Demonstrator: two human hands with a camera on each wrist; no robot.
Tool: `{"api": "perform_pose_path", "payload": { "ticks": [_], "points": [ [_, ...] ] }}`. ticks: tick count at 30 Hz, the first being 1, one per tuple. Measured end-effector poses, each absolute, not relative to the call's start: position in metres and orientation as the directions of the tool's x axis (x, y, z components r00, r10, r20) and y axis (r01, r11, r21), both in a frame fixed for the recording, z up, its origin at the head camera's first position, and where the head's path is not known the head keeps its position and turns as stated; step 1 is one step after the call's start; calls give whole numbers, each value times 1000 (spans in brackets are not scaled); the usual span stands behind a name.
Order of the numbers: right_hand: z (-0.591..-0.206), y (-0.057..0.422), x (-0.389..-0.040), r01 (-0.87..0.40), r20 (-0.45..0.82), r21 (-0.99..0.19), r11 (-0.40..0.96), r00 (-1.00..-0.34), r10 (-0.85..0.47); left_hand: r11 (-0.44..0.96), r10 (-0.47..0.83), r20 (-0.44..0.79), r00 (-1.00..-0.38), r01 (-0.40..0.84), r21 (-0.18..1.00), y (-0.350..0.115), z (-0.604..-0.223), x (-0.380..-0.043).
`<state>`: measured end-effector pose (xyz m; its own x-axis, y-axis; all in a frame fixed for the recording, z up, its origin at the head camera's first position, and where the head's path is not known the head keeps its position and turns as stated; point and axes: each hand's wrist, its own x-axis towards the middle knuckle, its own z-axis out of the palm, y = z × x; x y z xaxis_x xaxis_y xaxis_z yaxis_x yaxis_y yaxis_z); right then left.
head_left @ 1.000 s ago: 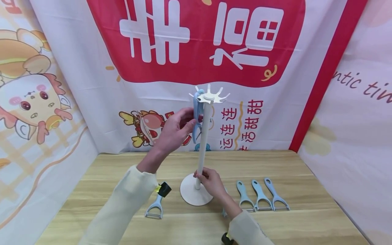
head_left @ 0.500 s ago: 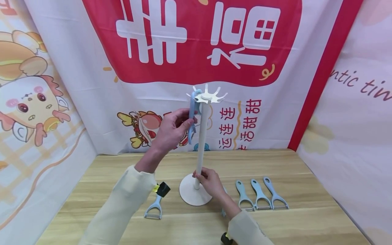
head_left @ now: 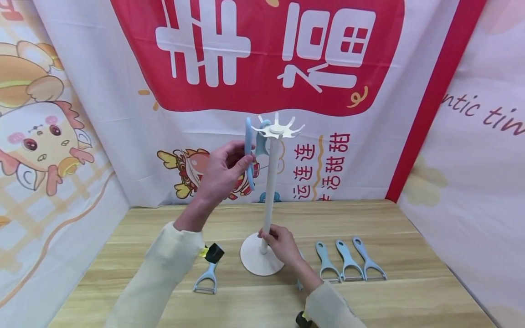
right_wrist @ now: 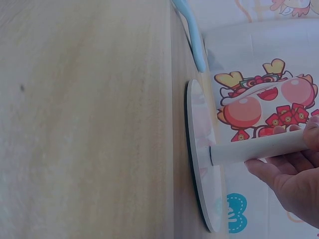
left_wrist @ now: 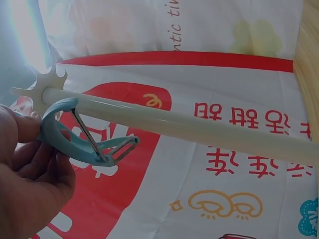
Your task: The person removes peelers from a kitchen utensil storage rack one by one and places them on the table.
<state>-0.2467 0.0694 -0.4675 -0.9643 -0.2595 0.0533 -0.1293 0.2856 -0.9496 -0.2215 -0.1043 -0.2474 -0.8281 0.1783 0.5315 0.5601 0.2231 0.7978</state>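
Observation:
My left hand pinches a light blue Y-shaped peeler between thumb and fingers, upright just left of the white rack's hooked top. A second peeler hangs from a hook on the rack's left side, partly behind the held one. In the left wrist view, the held peeler overlaps the hanging one, and two metal blades show. Low on the pole, my right hand grips it just above the round base. The right wrist view shows those fingers curled around the pole.
Three peelers lie side by side on the wooden table right of the rack, one being the peeler in the middle. Another peeler is mostly hidden by the right forearm. Left of the base lies one more peeler. A printed cloth hangs behind.
My left hand has drawn the peeler left, away from the hooks it overlapped earlier, so the hanging peeler now shows separately. The right hand keeps its grip on the pole.

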Motion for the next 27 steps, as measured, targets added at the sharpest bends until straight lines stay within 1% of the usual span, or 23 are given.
{"api": "perform_pose_path", "payload": {
  "ticks": [9, 17, 21, 27],
  "points": [
    [-466, 69, -246, -131, 57, -952, 275, -964, -261, 257, 185, 532, -826, 563, 786, -112, -253, -217],
    [-466, 68, -245, -132, 59, -951, 278, -964, -258, 290, 180, 494, -851, 525, 800, -118, -258, -213],
    [-460, 68, -241, -140, 66, -951, 275, -963, -262, 299, 189, 487, -852, 523, 798, -122, -261, -213],
    [-463, 69, -242, -144, 66, -949, 280, -961, -269, 318, 207, 465, -861, 508, 800, -125, -265, -210]
  ]
}}
